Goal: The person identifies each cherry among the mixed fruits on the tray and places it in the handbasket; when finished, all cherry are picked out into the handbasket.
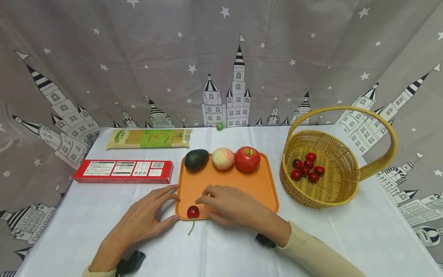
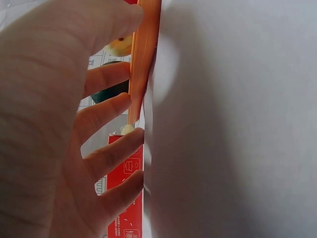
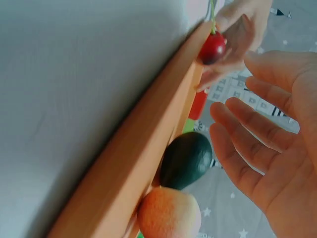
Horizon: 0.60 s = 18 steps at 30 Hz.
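Note:
An orange tray (image 1: 221, 181) lies on the white cloth. My left hand (image 1: 145, 215) touches its left edge with spread fingers, also seen from the left wrist (image 2: 106, 134). Above the tray's near part hovers my right hand (image 1: 235, 206), fingers loosely bent and holding nothing; the right wrist view shows its palm (image 3: 282, 148) apart from the fruit. A red cherry (image 1: 193, 211) sits at the tray's front edge, its green stem hanging over the rim. Along the tray's far side are a dark green avocado (image 1: 196, 159), a pale peach (image 1: 222, 159) and a red apple (image 1: 247, 159).
To the right stands a wicker basket (image 1: 332, 192) with a tall handle, several cherries (image 1: 305, 171) inside. A red box (image 1: 124, 171) and a pack of noodles (image 1: 149, 139) lie left of the tray. A small green item (image 1: 219, 126) sits at the back edge, before a patterned curtain.

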Motion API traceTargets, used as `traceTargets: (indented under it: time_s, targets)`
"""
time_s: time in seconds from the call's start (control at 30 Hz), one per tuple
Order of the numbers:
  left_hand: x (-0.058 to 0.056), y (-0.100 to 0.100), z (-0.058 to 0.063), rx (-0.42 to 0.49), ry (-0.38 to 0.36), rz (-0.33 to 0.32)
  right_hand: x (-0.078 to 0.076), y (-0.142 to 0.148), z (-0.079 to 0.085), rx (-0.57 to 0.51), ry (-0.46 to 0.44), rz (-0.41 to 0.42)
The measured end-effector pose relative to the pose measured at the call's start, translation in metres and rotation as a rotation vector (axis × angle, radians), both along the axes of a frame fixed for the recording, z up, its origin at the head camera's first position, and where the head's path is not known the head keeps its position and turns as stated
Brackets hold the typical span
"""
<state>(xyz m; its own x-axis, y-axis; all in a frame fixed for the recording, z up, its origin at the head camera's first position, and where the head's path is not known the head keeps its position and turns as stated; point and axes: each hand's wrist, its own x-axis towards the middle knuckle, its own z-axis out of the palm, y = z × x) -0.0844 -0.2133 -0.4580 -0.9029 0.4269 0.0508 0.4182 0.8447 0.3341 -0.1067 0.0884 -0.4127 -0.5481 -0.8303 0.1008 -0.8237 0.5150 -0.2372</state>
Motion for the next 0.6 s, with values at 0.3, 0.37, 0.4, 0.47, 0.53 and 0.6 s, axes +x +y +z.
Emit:
traceTargets:
  time_s: [0.3, 0.37, 0.4, 0.47, 0.53, 0.6]
  targets:
    - [-0.001, -0.001, -0.001, 0.01, 0.01, -0.011, 0.002, -0.014, -0.007, 0.053, -0.007, 0.034]
    - [-0.001, -0.001, -0.001, 0.01, 0.013, -0.013, 0.002, -0.017, -0.009, 0.052, -0.006, 0.044]
    - [-0.001, -0.002, -0.001, 0.011, 0.015, -0.013, 0.002, -0.018, -0.009, 0.053, -0.005, 0.048]
    - [-0.001, -0.002, -0.001, 0.012, 0.021, -0.014, 0.002, -0.02, -0.01, 0.056, -0.006, 0.054]
    - [-0.001, -0.002, -0.002, 0.013, 0.025, -0.015, 0.002, -0.023, -0.011, 0.06, -0.017, 0.057]
    - [0.0, -0.003, -0.002, 0.015, 0.025, -0.016, 0.003, -0.024, -0.012, 0.069, -0.028, 0.058]
